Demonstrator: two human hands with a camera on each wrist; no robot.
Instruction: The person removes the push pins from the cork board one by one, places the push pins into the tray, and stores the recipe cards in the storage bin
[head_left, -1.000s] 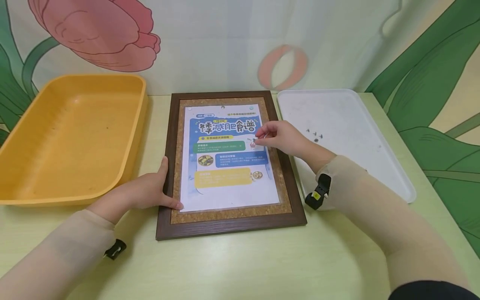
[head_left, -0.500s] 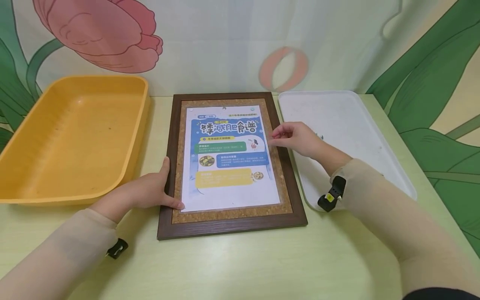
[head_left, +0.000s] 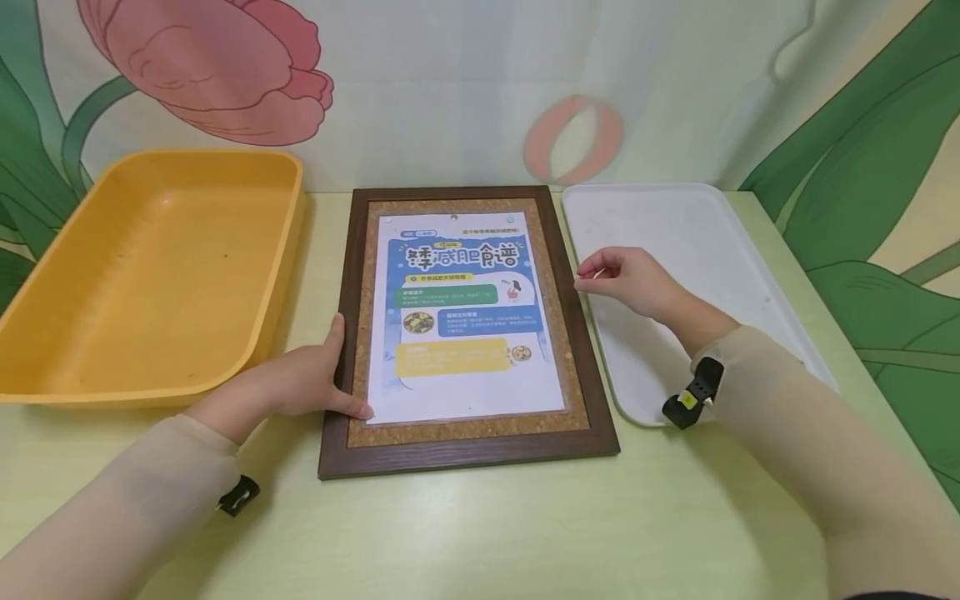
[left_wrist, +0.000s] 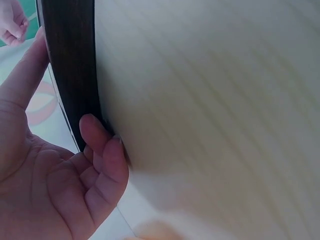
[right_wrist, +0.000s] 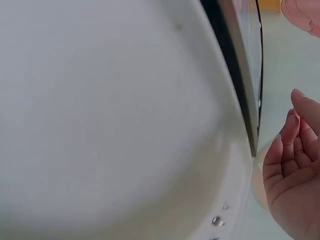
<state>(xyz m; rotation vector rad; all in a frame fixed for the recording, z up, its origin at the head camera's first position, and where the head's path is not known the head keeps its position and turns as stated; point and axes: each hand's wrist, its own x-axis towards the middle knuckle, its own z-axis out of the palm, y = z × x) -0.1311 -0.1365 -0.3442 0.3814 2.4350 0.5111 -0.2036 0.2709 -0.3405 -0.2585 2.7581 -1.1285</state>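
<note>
A brown-framed corkboard (head_left: 468, 431) lies on the table with a printed sheet (head_left: 435, 396) on it. Small pins (head_left: 453, 217) show along the sheet's top edge. My left hand (head_left: 303, 379) grips the frame's left side, its thumb on the front near the sheet's lower left corner. In the left wrist view, fingers (left_wrist: 112, 165) curl against the dark frame edge (left_wrist: 72, 60). My right hand (head_left: 637, 283) hovers over the white tray's (head_left: 667, 221) left edge, fingers loosely bent. Nothing visible lies between thumb and fingers. Several push pins (right_wrist: 217, 220) sit on the tray, hidden from the head view.
A deep yellow bin (head_left: 172, 275) stands left of the corkboard, close to my left forearm. The white tray lies right beside the frame. Behind the table hangs a curtain (head_left: 450, 100) with flower prints. Pale table surface (head_left: 480, 533) stretches in front of the frame.
My right hand has moved right, from over the printed sheet across the frame to the tray, covering the pins there. The left hand keeps its grip on the frame.
</note>
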